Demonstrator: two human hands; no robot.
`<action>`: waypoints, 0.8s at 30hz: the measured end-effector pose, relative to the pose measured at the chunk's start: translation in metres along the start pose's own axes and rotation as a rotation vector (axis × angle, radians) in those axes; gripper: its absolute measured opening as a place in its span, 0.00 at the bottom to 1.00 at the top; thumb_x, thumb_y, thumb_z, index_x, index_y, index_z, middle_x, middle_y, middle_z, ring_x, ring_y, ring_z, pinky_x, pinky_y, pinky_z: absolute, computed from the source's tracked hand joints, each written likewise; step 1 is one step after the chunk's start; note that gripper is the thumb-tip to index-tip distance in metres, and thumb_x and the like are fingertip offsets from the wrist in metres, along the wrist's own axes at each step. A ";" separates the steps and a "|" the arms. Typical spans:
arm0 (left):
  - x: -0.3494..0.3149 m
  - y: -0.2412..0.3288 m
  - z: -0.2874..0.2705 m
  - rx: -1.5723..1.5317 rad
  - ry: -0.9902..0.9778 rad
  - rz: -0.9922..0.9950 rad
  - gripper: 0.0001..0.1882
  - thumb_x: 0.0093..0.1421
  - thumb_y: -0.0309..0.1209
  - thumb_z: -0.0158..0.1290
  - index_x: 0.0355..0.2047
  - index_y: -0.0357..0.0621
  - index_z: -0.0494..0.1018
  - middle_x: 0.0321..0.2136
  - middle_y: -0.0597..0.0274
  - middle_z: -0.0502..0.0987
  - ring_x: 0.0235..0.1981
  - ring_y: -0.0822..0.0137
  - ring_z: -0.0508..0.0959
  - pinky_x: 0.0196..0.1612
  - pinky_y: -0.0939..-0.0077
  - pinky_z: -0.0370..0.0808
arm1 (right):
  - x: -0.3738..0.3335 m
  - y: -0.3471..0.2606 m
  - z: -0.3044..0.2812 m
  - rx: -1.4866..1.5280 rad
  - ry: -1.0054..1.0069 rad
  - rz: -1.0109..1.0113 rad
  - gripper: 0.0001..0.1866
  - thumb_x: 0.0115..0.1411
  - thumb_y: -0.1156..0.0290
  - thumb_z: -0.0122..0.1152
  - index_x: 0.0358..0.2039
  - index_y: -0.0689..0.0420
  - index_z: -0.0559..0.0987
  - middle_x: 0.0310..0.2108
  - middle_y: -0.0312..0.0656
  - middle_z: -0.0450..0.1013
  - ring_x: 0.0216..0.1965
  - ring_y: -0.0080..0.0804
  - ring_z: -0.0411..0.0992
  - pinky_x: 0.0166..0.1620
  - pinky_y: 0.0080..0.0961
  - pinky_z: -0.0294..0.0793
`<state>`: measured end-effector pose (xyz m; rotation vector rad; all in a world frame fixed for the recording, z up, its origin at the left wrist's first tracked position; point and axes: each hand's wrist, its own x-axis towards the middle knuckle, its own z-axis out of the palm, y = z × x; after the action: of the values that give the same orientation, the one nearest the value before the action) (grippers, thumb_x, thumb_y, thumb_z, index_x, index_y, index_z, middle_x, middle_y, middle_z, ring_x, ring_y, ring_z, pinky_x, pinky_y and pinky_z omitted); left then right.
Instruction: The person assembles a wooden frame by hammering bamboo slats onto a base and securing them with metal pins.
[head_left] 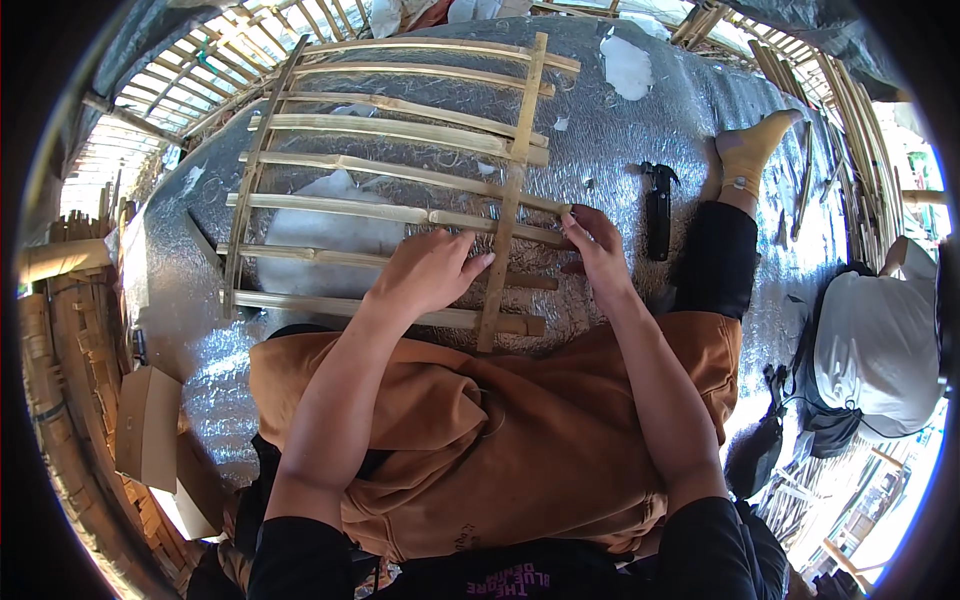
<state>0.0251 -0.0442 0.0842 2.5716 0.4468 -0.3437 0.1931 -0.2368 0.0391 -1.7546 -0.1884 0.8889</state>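
Observation:
A lattice of several pale bamboo slats [330,124] lies across two longer crosspieces, a left crosspiece [251,185] and a right crosspiece [514,185]. My left hand [425,272] is over the near part of the lattice, its fingers curled down at a bamboo slat [340,206] and its thumb pointing right; the fingertips are partly hidden. Just right of the right crosspiece, my right hand [596,250] pinches the right end of a bamboo slat [420,176], the thumb and fingers close together there. Another slat's end lies beside that hand.
Under the lattice spreads a silvery foil sheet [600,130] with torn white patches. A black-handled hammer [659,213] lies right of my right hand, near my outstretched leg. A cardboard box [150,425] stands at left. Another person [870,340] sits at right, near bamboo strips [865,170].

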 end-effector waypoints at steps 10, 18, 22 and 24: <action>0.000 -0.001 0.000 0.001 -0.020 -0.010 0.23 0.70 0.48 0.47 0.39 0.38 0.75 0.28 0.43 0.81 0.34 0.40 0.81 0.38 0.47 0.78 | 0.000 -0.002 0.002 -0.028 -0.009 -0.070 0.36 0.62 0.55 0.67 0.62 0.64 0.66 0.58 0.48 0.69 0.53 0.33 0.72 0.33 0.30 0.81; 0.000 -0.001 -0.002 -0.009 0.041 0.011 0.21 0.69 0.47 0.48 0.39 0.37 0.74 0.28 0.44 0.81 0.34 0.40 0.80 0.37 0.48 0.77 | 0.003 0.005 0.002 -0.055 0.045 -0.290 0.33 0.63 0.59 0.67 0.57 0.72 0.69 0.52 0.52 0.71 0.52 0.33 0.72 0.49 0.25 0.78; 0.000 0.000 -0.004 -0.012 0.054 0.019 0.21 0.69 0.46 0.49 0.39 0.37 0.74 0.28 0.44 0.81 0.33 0.40 0.80 0.37 0.48 0.77 | 0.002 0.004 0.002 -0.053 0.042 -0.302 0.32 0.63 0.61 0.67 0.57 0.72 0.69 0.51 0.51 0.71 0.52 0.32 0.72 0.49 0.26 0.78; 0.000 0.000 -0.004 -0.014 0.048 0.019 0.20 0.69 0.46 0.49 0.38 0.37 0.74 0.28 0.44 0.81 0.33 0.40 0.80 0.37 0.49 0.77 | 0.003 0.004 0.001 -0.049 0.032 -0.313 0.31 0.63 0.62 0.67 0.57 0.73 0.69 0.51 0.51 0.71 0.52 0.32 0.72 0.49 0.26 0.78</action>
<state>0.0261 -0.0423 0.0878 2.5737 0.4403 -0.2714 0.1929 -0.2360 0.0337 -1.7232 -0.4537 0.6325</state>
